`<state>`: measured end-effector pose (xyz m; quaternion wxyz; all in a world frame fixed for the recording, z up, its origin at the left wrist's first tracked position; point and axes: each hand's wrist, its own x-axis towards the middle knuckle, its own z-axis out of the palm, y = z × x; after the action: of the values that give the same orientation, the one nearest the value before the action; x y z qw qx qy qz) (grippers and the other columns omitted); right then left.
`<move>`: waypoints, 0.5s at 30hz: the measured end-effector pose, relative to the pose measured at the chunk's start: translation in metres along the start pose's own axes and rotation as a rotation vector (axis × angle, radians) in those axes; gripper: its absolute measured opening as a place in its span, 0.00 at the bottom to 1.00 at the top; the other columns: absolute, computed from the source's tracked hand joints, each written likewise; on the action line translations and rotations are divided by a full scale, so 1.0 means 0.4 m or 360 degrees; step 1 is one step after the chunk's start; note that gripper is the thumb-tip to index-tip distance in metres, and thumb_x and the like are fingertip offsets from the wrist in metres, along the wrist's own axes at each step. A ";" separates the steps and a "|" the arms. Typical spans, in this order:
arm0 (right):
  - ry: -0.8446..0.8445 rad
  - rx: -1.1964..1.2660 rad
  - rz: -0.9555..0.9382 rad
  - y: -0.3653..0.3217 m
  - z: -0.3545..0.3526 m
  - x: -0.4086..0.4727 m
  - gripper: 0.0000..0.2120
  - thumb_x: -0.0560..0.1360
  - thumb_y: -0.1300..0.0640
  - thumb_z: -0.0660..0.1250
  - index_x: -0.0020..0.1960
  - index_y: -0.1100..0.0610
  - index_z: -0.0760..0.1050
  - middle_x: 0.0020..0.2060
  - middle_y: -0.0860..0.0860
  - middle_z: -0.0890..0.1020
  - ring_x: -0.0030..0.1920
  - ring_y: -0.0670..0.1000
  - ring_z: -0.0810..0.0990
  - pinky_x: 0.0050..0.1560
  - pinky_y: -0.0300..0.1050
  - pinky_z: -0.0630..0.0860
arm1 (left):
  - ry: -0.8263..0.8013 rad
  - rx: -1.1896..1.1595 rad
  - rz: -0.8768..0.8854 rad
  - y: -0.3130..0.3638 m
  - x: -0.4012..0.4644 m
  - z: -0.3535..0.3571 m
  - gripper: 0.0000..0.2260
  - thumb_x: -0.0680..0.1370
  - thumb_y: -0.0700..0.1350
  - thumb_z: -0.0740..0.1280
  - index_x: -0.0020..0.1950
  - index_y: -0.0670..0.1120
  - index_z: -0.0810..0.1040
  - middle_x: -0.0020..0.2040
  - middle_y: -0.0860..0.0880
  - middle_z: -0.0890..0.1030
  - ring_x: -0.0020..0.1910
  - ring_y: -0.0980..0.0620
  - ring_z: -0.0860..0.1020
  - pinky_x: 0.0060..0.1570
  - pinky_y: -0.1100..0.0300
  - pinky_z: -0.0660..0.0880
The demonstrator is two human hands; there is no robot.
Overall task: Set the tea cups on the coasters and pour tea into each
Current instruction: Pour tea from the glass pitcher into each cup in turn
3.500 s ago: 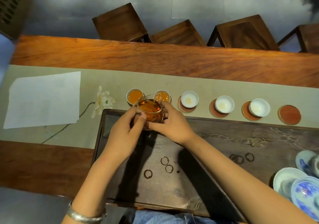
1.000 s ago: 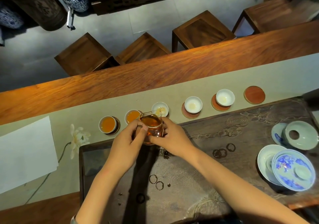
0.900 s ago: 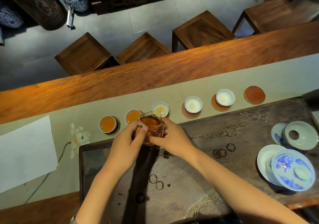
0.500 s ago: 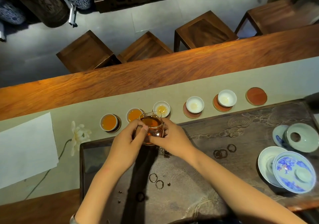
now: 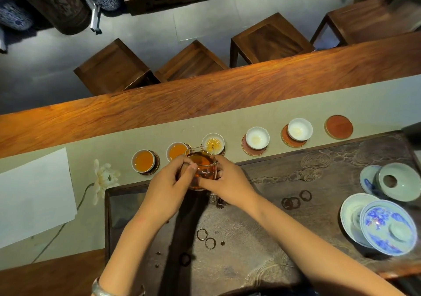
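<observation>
A glass pitcher (image 5: 202,164) of amber tea is tilted forward, gripped by my left hand (image 5: 169,187) and my right hand (image 5: 224,183). Its spout is over the third cup (image 5: 213,143), where tea is landing. The first cup (image 5: 143,160) and the second cup (image 5: 177,151) hold tea. Two white cups (image 5: 257,137) (image 5: 299,129) sit on coasters further right without tea. The last coaster (image 5: 338,127) is bare.
A dark carved tea tray (image 5: 284,204) lies under my arms. Blue-and-white bowls and lids (image 5: 387,222) and a pale green lid (image 5: 397,181) sit at its right. White paper (image 5: 34,195) and a flower (image 5: 104,178) lie left. Stools stand beyond the table.
Since 3.5 s ago the pitcher has gone from the second cup to the third. Over the last second the tea in the third cup has risen; the hands stayed put.
</observation>
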<state>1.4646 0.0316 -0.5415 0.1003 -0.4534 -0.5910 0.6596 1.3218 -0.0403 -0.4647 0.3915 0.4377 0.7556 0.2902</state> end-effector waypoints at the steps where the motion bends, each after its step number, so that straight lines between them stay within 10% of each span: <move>1: 0.0000 0.0002 0.0001 0.000 -0.001 0.000 0.32 0.61 0.35 0.76 0.63 0.42 0.75 0.54 0.41 0.85 0.55 0.40 0.83 0.60 0.49 0.80 | 0.0000 0.0003 0.0003 0.001 0.000 0.000 0.08 0.81 0.51 0.61 0.45 0.53 0.77 0.39 0.52 0.79 0.37 0.56 0.77 0.39 0.59 0.73; 15: -0.0028 -0.0002 0.0008 -0.004 -0.004 0.002 0.33 0.62 0.36 0.76 0.64 0.44 0.75 0.55 0.43 0.84 0.57 0.43 0.83 0.62 0.51 0.79 | -0.0019 -0.0007 0.0016 0.000 0.006 -0.002 0.08 0.81 0.49 0.61 0.45 0.52 0.77 0.35 0.58 0.78 0.35 0.62 0.75 0.35 0.70 0.70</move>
<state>1.4648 0.0336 -0.5402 0.0932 -0.4493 -0.5911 0.6633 1.3203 -0.0382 -0.4652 0.3956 0.4422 0.7505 0.2912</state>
